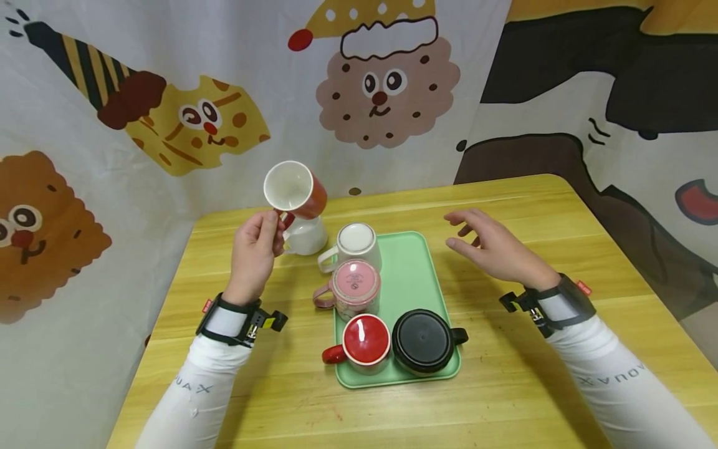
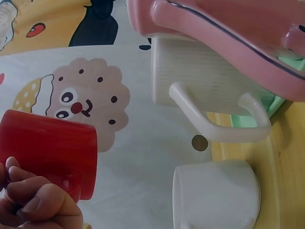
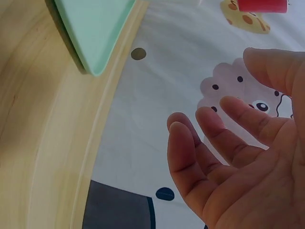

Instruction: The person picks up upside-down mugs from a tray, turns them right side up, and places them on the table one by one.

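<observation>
My left hand (image 1: 255,252) grips the handle of a red mug (image 1: 317,198) with a white inside, held up at the back left with its mouth tilted toward me. In the left wrist view the fingers curl at the handle of the red mug (image 2: 52,152). Below and behind it, a white cup (image 1: 306,238) stands on the table and is partly hidden. My right hand (image 1: 493,246) hovers right of the green tray (image 1: 412,268), fingers relaxed and holding nothing. In the right wrist view the right hand (image 3: 238,157) has its palm bare.
On the tray, a white mug (image 1: 357,239), a pink mug (image 1: 355,284) and a red-and-white mug (image 1: 366,342) stand bottom up along the left, handles leftward. A black mug (image 1: 423,342) sits at the front right, handle rightward. A printed curtain (image 1: 280,50) hangs behind the wooden table (image 1: 505,386).
</observation>
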Available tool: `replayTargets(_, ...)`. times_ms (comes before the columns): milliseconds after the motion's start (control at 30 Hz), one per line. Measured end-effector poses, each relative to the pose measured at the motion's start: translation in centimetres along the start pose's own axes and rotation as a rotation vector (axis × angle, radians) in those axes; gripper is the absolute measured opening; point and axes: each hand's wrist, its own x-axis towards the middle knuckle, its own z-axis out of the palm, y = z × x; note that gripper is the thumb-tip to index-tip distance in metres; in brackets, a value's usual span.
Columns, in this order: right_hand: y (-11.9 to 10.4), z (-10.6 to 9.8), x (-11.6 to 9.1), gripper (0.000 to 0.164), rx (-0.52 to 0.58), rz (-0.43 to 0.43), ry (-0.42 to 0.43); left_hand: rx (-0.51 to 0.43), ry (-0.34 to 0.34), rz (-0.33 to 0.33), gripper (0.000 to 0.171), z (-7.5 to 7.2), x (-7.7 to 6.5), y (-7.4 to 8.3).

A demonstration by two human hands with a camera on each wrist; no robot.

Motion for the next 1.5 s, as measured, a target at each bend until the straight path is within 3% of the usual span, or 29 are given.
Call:
replayTargets(400,0.3,-1.1,-0.5,0.054,-0.038,0.013,0.014,0.052,0.004,-0.032,0.047,-1.1,0.1,-0.4)
replayTargets(933,0.6,-1.2,-0.9,0.055,-0.08,0.062,-0.02,0.168,0.049,-0.131,0.054,-2.1,1.3,-1.3)
replayTargets(1100,0.7,-1.3,-1.0,0.054,-0.083,0.067,-0.02,0.134,0.036,-0.141,0.052,-1.5,1.6,-1.7)
replayTargets(1500,0.5,-1.2,-1.1,0.056,-0.085,0.07,-0.016,0.074,-0.078,-0.185,0.053,2.1,3.2,-2.5)
